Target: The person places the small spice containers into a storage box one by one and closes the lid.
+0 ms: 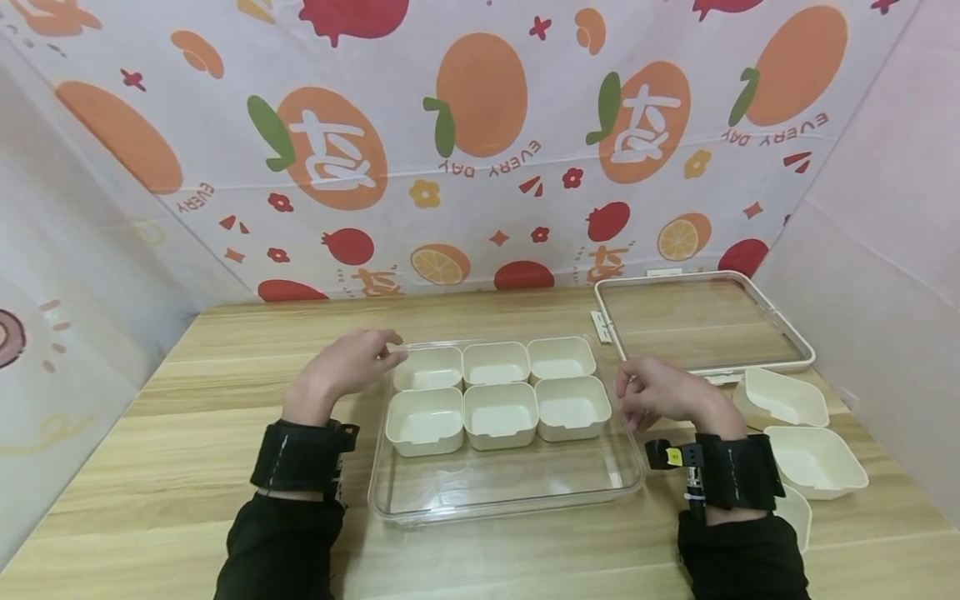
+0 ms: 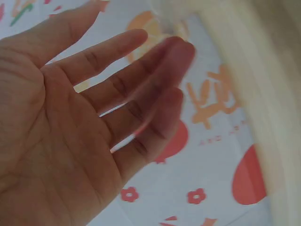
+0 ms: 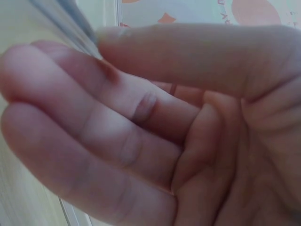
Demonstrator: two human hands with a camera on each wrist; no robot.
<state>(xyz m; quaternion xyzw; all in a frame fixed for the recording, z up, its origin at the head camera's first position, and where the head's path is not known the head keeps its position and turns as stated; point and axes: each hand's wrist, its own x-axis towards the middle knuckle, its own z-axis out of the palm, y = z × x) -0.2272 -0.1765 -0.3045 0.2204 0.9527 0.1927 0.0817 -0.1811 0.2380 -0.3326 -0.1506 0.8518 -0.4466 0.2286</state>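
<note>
Neatly Ranked: Six Inside, Three Outside

A person's left hand (image 1: pixel 345 371) and right hand (image 1: pixel 663 392) flank a clear tray (image 1: pixel 510 483) set midway along the table (image 1: pixel 225 417), short of its far edge. The right thumb and a finger pinch the tray's right rim, seemingly to steady it. The left hand, relaxed with its thumb apart, grips nothing by the tray's far-left corner; whether its fingertips touch cannot be told. Inside, cream bins (image 1: pixel 500 415) stand upright in close ranks towards the tray's far side, probably to save floor, with a bare strip along the near side. Spare bins (image 1: pixel 813 462) sit by the table's right edge, likely for easy reach. A pale-rimmed lid (image 1: pixel 701 323) lies near the far-right corner, perhaps kept off so both hands can get in. By count, six bins fill two rows of three, three more stand outside, one partly hidden behind the right forearm, alongside one tray and one lid.
</note>
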